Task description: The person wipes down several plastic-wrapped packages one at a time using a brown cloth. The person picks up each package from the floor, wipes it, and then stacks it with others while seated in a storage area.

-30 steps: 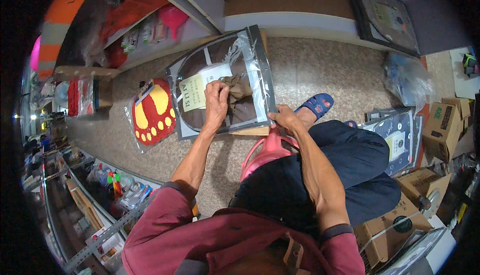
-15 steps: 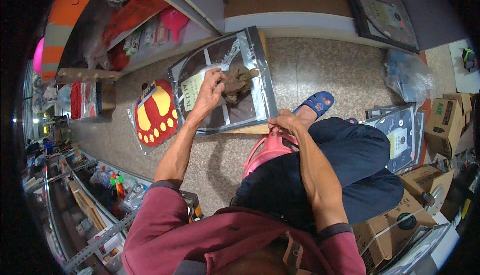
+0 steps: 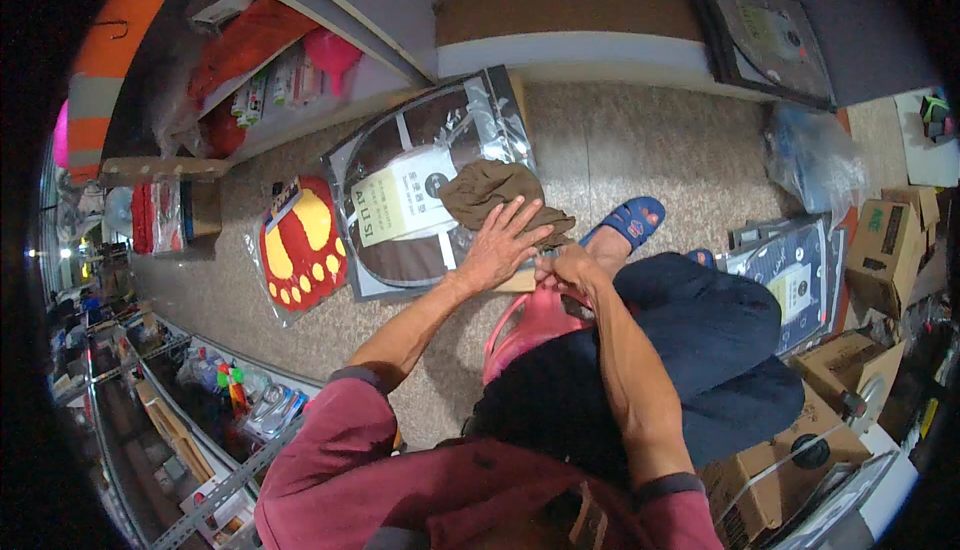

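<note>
The fingers of the left hand [image 3: 497, 250] are spread flat and pressed down on a crumpled brown cloth [image 3: 500, 197], with nothing clasped. The cloth is laid on the lower right part of a clear plastic package [image 3: 400, 200] holding a dark brown mat with a pale label, and this package is propped on the speckled floor [image 3: 640, 150]. The right hand [image 3: 568, 268] is held just beside the left; its fingers are curled and pinched at the near edge of the package, close to the cloth's lower corner, though what exactly is nipped cannot be told. Below both hands a pink plastic stool [image 3: 530, 325] is seen, partly hidden by dark trousers. A blue sandal [image 3: 628, 222] is set near the right hand. To the left of the package a red mat with yellow footprints [image 3: 300, 245] is lying in its own wrapper. Cardboard boxes [image 3: 885, 240] are stacked at the right.
</note>
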